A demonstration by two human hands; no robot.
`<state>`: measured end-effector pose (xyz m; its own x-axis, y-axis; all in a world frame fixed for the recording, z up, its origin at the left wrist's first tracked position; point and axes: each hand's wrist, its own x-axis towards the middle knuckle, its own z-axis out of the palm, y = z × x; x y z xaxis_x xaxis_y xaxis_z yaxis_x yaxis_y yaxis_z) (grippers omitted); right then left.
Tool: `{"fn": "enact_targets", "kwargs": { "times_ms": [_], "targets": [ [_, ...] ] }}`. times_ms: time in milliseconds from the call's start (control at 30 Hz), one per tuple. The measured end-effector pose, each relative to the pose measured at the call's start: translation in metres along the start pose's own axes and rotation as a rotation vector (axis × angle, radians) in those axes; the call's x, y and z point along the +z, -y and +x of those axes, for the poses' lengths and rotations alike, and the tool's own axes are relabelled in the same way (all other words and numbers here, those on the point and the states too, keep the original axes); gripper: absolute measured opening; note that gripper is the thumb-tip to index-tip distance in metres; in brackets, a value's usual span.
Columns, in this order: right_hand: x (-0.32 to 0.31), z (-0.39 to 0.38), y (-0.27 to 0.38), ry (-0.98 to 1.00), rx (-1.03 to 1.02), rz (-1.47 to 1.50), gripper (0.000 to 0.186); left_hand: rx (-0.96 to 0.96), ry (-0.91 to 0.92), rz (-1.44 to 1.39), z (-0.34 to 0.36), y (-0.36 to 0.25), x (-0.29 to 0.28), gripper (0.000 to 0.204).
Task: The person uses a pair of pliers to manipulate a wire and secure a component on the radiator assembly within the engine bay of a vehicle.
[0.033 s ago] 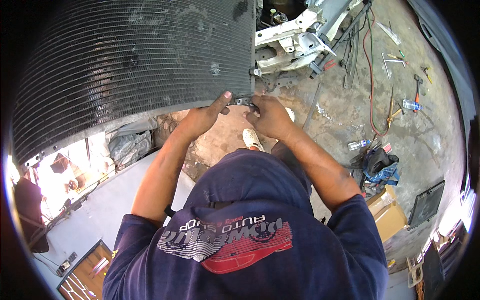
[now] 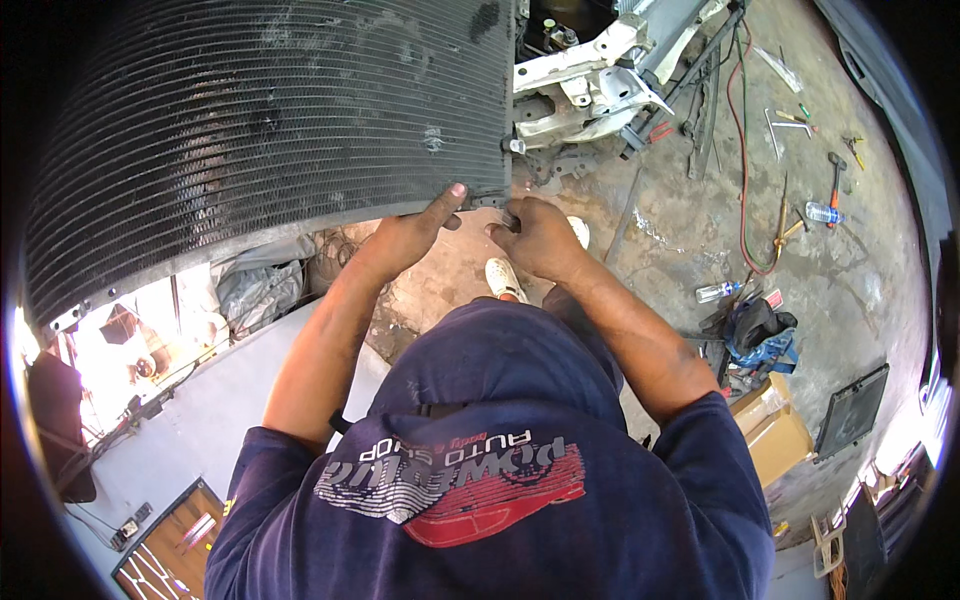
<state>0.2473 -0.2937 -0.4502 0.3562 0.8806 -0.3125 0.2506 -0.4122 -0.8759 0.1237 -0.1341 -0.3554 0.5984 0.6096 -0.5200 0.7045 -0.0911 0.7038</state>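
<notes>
A large black finned car radiator (image 2: 290, 110) fills the upper left, its lower edge running just above my hands. My left hand (image 2: 415, 238) is closed on that edge near the lower right corner, thumb on the near face and fingertips curled beneath. A small dark bracket (image 2: 486, 203) sits at the corner between my hands. My right hand (image 2: 540, 238) is closed beside the bracket, thumb and fingers pinched together at the corner. What it holds is mostly hidden; a small dark piece shows at its fingertips.
White car front framework (image 2: 590, 60) stands beyond the radiator's right side. On the concrete floor at right lie a red hose (image 2: 743, 180), a hammer (image 2: 835, 180), water bottles (image 2: 824, 212) and a blue bag (image 2: 762, 335). A cardboard box (image 2: 775, 435) is nearer; grey sheeting (image 2: 262, 285) lies left.
The radiator's corner has shifted very slightly right. My right hand's fingers have turned a little at the corner bracket; my left hand keeps its grip.
</notes>
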Motion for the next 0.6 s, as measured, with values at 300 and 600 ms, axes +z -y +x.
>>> {"fn": "enact_targets", "kwargs": {
  "times_ms": [300, 600],
  "targets": [
    [0.051, 0.000, 0.023, -0.455, 0.164, 0.600, 0.027, 0.123, -0.073, -0.007, -0.009, -0.001, -0.013, 0.041],
    [0.045, 0.000, 0.069, -0.508, 0.485, 0.885, 0.012, 0.426, -0.128, -0.060, -0.032, -0.008, -0.079, 0.050]
  ]
}}
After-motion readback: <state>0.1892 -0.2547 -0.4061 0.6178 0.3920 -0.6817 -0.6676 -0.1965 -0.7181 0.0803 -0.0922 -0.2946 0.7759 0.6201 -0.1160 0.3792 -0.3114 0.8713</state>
